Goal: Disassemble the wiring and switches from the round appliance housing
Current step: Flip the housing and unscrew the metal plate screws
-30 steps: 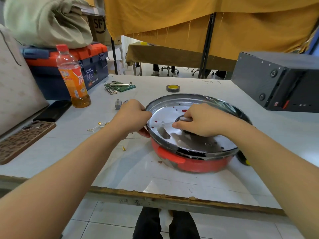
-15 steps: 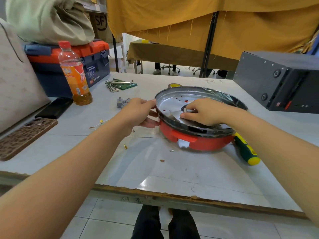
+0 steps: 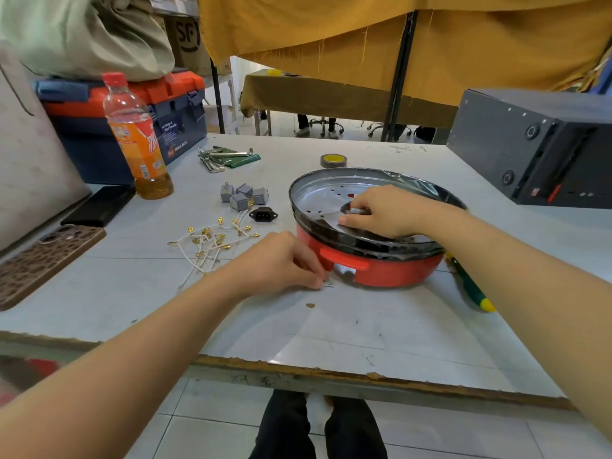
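On the white tabletop [image 3: 331,332] my right hand [image 3: 384,212] is gripping the stiff, light housing's [image 3: 390,270] centre hub; my left hand [image 3: 281,263] is pinching a tiny screw [image 3: 328,285].

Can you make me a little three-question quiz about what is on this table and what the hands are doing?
1. True or false: the left hand is holding the rim of the red round housing.
2. Which lies nearest the white wires with gold ends? A) the roll of tape B) the grey switches C) the green and yellow screwdriver
3. Fill in: the right hand rests inside the housing on its silver ____.

Key
1. False. It pinches a small metal piece on the table beside the housing.
2. B
3. plate
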Demonstrator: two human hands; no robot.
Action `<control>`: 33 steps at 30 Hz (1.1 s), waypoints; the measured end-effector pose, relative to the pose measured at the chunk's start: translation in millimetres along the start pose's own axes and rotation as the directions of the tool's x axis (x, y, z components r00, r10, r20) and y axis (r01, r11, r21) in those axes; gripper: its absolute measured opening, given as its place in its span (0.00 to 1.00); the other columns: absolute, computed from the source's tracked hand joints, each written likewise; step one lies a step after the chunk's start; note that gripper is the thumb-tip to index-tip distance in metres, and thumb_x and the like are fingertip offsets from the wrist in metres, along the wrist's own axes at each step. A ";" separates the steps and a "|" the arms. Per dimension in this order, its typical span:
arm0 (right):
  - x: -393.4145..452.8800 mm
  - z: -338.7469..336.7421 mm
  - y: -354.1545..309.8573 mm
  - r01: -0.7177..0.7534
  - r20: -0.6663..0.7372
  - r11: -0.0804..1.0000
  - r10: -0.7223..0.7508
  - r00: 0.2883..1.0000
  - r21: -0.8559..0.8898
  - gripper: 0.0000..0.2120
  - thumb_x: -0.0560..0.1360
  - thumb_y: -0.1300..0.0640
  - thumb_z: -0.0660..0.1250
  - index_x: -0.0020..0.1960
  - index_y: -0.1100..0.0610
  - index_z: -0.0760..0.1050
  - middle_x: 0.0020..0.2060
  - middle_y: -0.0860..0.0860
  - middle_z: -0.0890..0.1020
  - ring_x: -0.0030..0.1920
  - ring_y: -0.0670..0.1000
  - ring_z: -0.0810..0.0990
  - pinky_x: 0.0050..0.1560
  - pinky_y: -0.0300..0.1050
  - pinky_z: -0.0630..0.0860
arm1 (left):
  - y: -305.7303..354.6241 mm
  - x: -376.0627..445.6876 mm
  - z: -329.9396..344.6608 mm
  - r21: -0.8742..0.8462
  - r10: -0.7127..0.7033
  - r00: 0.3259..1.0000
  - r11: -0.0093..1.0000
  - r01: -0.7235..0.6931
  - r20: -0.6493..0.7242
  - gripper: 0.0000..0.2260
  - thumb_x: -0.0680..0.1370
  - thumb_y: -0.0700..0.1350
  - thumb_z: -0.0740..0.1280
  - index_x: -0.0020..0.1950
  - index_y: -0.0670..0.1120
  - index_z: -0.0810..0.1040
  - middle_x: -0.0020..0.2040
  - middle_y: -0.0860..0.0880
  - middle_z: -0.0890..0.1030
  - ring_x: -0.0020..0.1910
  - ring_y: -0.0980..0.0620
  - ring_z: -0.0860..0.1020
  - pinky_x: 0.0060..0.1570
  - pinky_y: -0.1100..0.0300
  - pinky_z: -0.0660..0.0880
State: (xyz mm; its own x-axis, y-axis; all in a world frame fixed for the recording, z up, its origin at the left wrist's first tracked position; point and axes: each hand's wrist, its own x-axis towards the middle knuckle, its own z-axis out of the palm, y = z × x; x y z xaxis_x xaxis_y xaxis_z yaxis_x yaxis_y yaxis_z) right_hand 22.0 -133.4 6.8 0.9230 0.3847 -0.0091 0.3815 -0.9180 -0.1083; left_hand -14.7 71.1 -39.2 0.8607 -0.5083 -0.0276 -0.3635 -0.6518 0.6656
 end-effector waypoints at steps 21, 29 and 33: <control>-6.9 4.5 -8.5 -0.032 0.032 0.999 0.032 0.999 -0.008 0.19 0.80 0.44 0.59 0.35 0.56 0.69 0.32 0.52 0.72 0.32 0.49 0.67 0.32 0.43 0.61 | -27.9 -17.1 -45.5 0.043 -0.113 0.963 0.991 0.127 -0.243 0.04 0.73 0.40 0.72 0.40 0.49 0.83 0.34 0.53 0.83 0.34 0.59 0.80 0.41 0.65 0.76; -8.5 9.1 -20.8 -0.036 0.034 0.999 0.037 0.999 -0.036 0.20 0.80 0.44 0.59 0.35 0.56 0.68 0.35 0.53 0.73 0.32 0.48 0.68 0.30 0.42 0.60 | -52.9 -10.1 -53.5 0.265 -0.163 0.931 0.930 0.256 -0.328 0.07 0.74 0.38 0.67 0.46 0.46 0.83 0.43 0.49 0.81 0.36 0.58 0.74 0.35 0.69 0.68; -10.5 9.9 -22.5 -0.043 0.031 0.999 0.044 0.999 -0.029 0.19 0.79 0.43 0.59 0.38 0.57 0.70 0.34 0.52 0.73 0.32 0.47 0.68 0.30 0.42 0.60 | -53.4 -5.5 -45.9 0.295 -0.096 0.925 0.931 0.214 -0.369 0.08 0.74 0.36 0.65 0.49 0.45 0.79 0.43 0.47 0.81 0.44 0.50 0.76 0.45 0.60 0.72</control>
State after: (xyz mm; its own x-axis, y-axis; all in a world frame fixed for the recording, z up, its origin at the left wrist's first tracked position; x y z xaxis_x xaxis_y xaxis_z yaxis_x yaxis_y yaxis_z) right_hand 3.2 -115.9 -0.5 0.9370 0.3465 -0.0452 0.3424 -0.9362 -0.0789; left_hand 16.3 134.6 -40.4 0.9620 -0.2001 0.1859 -0.2595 -0.8819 0.3936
